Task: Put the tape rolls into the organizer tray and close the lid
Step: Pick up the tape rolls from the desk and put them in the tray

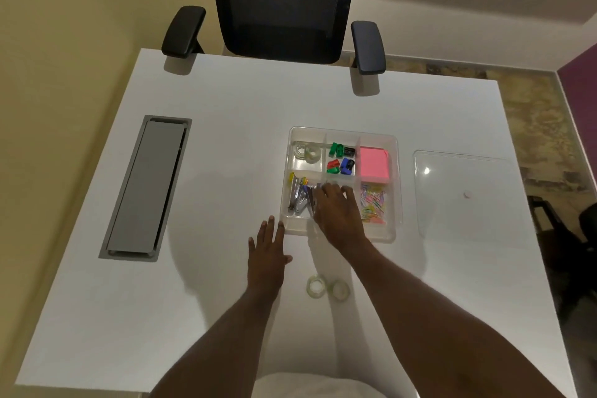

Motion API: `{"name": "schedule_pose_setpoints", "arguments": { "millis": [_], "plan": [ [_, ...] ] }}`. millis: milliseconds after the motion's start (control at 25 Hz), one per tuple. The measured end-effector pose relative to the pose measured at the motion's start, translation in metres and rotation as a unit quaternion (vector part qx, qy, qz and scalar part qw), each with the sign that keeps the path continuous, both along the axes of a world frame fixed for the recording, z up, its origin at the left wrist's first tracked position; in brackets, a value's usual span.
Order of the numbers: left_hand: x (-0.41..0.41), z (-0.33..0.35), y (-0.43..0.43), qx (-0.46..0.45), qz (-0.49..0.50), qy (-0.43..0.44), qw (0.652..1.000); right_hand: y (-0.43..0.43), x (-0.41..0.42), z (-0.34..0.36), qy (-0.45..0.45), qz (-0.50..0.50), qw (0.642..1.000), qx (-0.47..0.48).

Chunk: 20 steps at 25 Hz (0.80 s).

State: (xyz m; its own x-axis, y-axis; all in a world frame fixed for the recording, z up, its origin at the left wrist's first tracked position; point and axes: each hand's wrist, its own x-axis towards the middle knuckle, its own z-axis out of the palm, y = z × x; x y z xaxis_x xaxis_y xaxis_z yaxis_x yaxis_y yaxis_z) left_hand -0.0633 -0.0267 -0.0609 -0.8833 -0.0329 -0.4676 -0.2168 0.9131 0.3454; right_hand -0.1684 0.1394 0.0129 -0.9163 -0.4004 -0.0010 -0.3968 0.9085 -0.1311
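Note:
A clear organizer tray (396,152) with several compartments sits on the white table. Its far-left compartment holds two clear tape rolls (307,152). Two more clear tape rolls (328,287) lie on the table near me, between my forearms. The clear lid (465,194) lies flat to the right of the tray. My right hand (336,213) hovers over the tray's near middle compartment, fingers apart, nothing visible in it. My left hand (266,252) rests flat on the table, fingertips touching the tray's near-left corner.
The tray also holds staplers (298,197), coloured sharpeners (341,157), pink sticky notes (374,161) and paper clips (373,202). A grey cable hatch (145,187) is set into the table at the left. A black office chair (284,0) stands at the far edge.

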Motion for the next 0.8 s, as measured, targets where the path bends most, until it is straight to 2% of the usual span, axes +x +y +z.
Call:
{"name": "schedule_pose_setpoints", "arguments": {
  "millis": [120,280,520,800],
  "plan": [
    [0.000,0.007,0.002,-0.004,0.002,-0.003,1.000,0.017,0.045,-0.004,-0.010,0.006,1.000,-0.029],
    [0.003,0.010,0.000,-0.003,-0.010,-0.003,1.000,0.044,0.098,-0.017,-0.091,-0.021,0.993,-0.066],
    [0.001,0.013,-0.004,0.005,-0.019,-0.011,1.000,0.074,0.150,-0.035,-0.202,-0.041,0.978,-0.030],
    [0.001,0.014,-0.005,0.010,-0.021,-0.011,1.000,0.073,0.158,-0.033,-0.230,-0.049,0.972,-0.026]
  ]
}}
